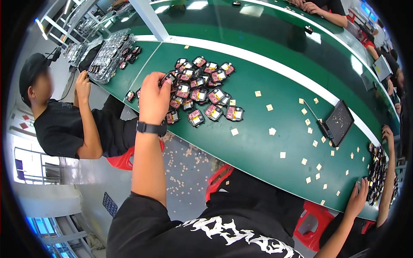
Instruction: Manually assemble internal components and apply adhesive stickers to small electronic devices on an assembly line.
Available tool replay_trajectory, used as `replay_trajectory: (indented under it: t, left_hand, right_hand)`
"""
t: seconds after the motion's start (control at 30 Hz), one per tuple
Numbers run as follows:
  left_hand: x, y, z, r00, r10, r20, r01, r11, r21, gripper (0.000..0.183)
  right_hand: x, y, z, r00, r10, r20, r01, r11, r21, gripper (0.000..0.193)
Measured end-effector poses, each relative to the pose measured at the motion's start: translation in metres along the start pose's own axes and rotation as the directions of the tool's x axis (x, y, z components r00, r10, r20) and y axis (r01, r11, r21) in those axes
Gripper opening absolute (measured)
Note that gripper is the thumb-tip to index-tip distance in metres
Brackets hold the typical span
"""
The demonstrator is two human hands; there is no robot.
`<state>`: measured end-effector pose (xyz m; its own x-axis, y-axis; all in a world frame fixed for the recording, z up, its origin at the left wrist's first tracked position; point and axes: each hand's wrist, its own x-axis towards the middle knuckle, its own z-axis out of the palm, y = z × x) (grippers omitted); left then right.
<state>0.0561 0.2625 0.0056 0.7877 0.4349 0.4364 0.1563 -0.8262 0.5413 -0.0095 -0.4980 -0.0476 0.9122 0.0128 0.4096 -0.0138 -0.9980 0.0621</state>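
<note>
My left hand (155, 98), with a dark band on its wrist, is at the left edge of a heap of small electronic modules (198, 94). The modules have black casings, pink-patterned parts, white squares and yellow strips. Between its thumb and fingers is a black electronic module (167, 79), partly covered by the hand. Far to the right, my right hand (357, 198) rests at the near edge of the green table, fingers apart. It is beside a dense pile of black, white and yellow parts (377, 174), whose kind is too small to tell.
Small cream paper squares (282, 155) lie scattered over the green table (254, 133). A black tray (337, 122) stands by the white rail. On the left, a co-worker (47, 112) sits by clear-wrapped stacks (103, 58). Another person's arm (389, 167) reaches in at the right. Red stools (312, 223) stand below.
</note>
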Motion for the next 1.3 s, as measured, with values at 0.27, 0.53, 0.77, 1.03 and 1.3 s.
replay_trajectory:
  t: [0.27,0.53,0.77,1.03,1.3]
  left_hand:
    - [0.011,-0.007,0.018,0.999,-0.029,0.043,0.021,0.983,0.181,0.030]
    - [-0.049,0.155,-0.049,0.806,0.564,0.181,0.123,0.139,-0.983,0.114]
    - [-0.098,0.273,-0.020,0.046,0.924,0.379,0.945,0.082,-0.316,0.153]
    - [-0.094,0.235,-0.021,0.078,0.997,0.014,0.833,-0.058,-0.551,0.167]
    - [-0.129,0.226,0.041,0.336,0.894,0.295,0.888,-0.197,-0.415,0.148]
  right_hand:
    - [0.011,0.016,-0.003,0.995,0.007,0.096,0.006,0.991,-0.135,0.037]
    - [0.029,-0.017,-0.009,0.999,-0.038,-0.001,0.037,0.987,-0.158,0.033]
    - [0.018,0.005,-0.008,0.996,0.042,0.077,-0.029,0.986,-0.164,0.030]
    - [0.031,-0.010,-0.013,0.997,0.044,0.060,-0.027,0.967,-0.254,0.026]
    - [0.010,-0.011,-0.022,0.989,-0.053,-0.139,0.028,0.984,-0.177,0.030]
